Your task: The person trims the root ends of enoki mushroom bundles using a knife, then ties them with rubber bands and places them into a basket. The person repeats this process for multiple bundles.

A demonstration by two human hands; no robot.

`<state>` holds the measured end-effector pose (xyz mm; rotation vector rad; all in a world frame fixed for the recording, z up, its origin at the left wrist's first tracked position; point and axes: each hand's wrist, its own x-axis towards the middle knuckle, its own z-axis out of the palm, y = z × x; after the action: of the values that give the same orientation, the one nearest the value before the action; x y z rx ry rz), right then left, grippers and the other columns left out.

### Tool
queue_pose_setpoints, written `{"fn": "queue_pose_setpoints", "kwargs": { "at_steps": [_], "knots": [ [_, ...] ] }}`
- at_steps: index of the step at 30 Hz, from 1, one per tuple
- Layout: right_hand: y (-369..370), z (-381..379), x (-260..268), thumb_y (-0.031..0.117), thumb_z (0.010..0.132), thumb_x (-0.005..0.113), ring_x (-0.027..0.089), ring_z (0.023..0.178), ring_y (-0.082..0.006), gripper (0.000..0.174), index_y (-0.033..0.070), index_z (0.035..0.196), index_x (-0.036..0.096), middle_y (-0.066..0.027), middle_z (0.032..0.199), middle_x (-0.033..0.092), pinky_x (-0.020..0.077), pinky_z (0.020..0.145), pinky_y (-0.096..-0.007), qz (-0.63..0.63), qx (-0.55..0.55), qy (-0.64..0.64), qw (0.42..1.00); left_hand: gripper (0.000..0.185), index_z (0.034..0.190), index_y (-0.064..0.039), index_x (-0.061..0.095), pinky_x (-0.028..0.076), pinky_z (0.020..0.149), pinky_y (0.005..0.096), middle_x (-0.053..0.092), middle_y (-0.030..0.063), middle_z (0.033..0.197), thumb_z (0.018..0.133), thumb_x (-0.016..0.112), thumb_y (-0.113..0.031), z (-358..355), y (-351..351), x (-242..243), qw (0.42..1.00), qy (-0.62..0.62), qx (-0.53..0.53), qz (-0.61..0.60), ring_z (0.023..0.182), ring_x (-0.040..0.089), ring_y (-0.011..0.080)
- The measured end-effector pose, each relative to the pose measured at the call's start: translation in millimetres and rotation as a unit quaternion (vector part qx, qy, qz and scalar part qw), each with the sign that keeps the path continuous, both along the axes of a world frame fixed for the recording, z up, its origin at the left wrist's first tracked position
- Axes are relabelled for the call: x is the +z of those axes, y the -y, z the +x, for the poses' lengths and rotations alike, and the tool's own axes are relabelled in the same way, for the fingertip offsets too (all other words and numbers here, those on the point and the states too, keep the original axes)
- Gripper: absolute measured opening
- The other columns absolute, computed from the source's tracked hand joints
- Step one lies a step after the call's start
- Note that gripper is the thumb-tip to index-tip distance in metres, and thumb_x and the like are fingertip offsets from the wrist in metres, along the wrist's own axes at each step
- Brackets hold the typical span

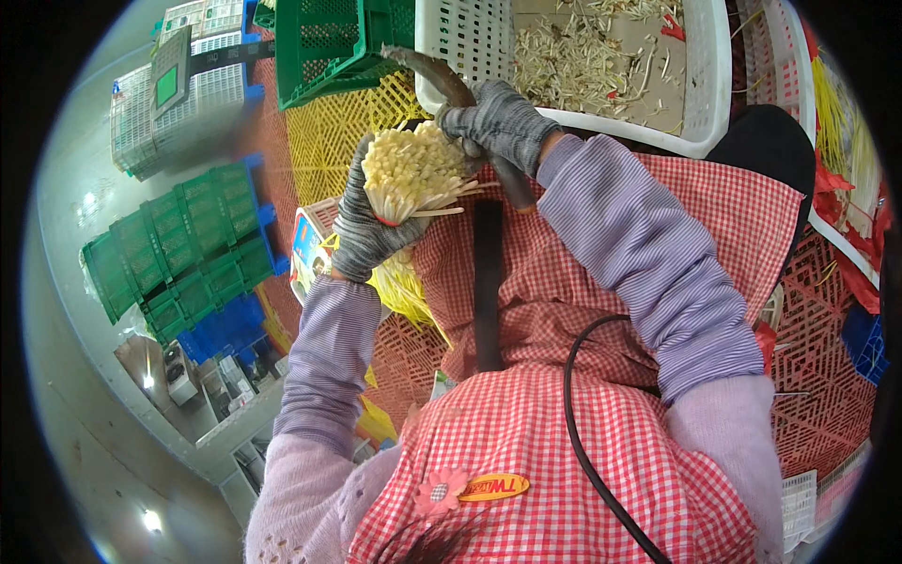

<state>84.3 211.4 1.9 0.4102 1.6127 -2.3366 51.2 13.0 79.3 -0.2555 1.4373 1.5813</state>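
My left hand (373, 229), in a grey striped knit glove, grips a thick bundle of pale yellow vegetable stalks (416, 169). Their cut ends face up towards me, and a few stalks stick out on the right. A red band shows at the bundle's lower edge. Closed around a curved dark tool, probably a sickle (433, 70), is my gloved right hand (500, 120). One end of the tool curves up and left over the crate rim; the other points down beside the bundle. My right fingers are at the bundle's upper right edge, and whether they touch it cannot be told.
Trimmed stalk pieces lie in a white plastic crate (571, 116) ahead. Left of it stands a green crate (320, 53). Yellow-leaved stalks (398, 285) hang below my left hand. Stacked green crates (183, 240) and a scale display (169, 81) are at left. Red slatted flooring (810, 359) lies right.
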Motion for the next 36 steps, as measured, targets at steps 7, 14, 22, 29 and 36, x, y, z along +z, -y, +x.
{"fn": "queue_pose_setpoints", "kwargs": {
  "at_steps": [7,14,22,29,36],
  "knots": [
    [1,8,1,0.030,0.072,0.066,0.060,0.069,-0.0244,0.032,0.004,0.089,0.062,-0.0122,0.071,0.062,0.0487,0.069,-0.0327,0.118,-0.003,-0.178,0.977,0.068,0.133,-0.021,0.027,0.020,0.107,0.0477,0.039,0.0014,0.133,0.074,0.058,-0.034,9,1,9,0.965,-0.196,-0.173,-0.031,0.124,0.033,0.0239],
    [0,-9,26,0.029,0.075,0.062,0.062,0.079,-0.0258,0.029,0.010,0.097,0.062,-0.0120,0.084,0.064,0.0493,0.074,-0.0376,0.443,0.137,-0.237,0.854,0.107,0.138,-0.008,0.009,0.035,0.099,0.0358,0.042,0.0118,0.128,0.056,0.078,-0.006,4,17,-8,0.908,-0.348,-0.180,-0.146,0.117,0.043,0.0246],
    [-1,-6,35,0.023,0.073,0.062,0.062,0.085,-0.0263,0.034,0.010,0.104,0.059,-0.0112,0.090,0.064,0.0496,0.076,-0.0384,0.442,0.174,-0.221,0.852,0.105,0.138,-0.008,0.011,0.035,0.098,0.0344,0.041,0.0108,0.129,0.057,0.078,-0.004,8,17,-5,0.866,-0.422,-0.228,-0.139,0.117,0.043,0.0231],
    [3,-10,33,0.023,0.073,0.062,0.062,0.082,-0.0265,0.031,0.010,0.100,0.061,-0.0111,0.086,0.064,0.0503,0.074,-0.0378,0.480,0.154,-0.275,0.818,0.109,0.138,-0.007,0.009,0.033,0.100,0.0347,0.040,0.0108,0.130,0.055,0.079,-0.006,6,14,0,0.852,-0.425,-0.265,-0.152,0.118,0.043,0.0232],
    [17,-2,19,0.031,0.076,0.058,0.062,0.075,-0.0268,0.036,0.006,0.102,0.061,-0.0137,0.082,0.064,0.0501,0.071,-0.0382,0.407,0.062,-0.190,0.891,0.089,0.136,-0.011,0.016,0.025,0.107,0.0370,0.040,0.0047,0.131,0.068,0.072,-0.023,9,7,2,0.870,-0.391,-0.283,-0.102,0.122,0.037,0.0170]
  ]
}}
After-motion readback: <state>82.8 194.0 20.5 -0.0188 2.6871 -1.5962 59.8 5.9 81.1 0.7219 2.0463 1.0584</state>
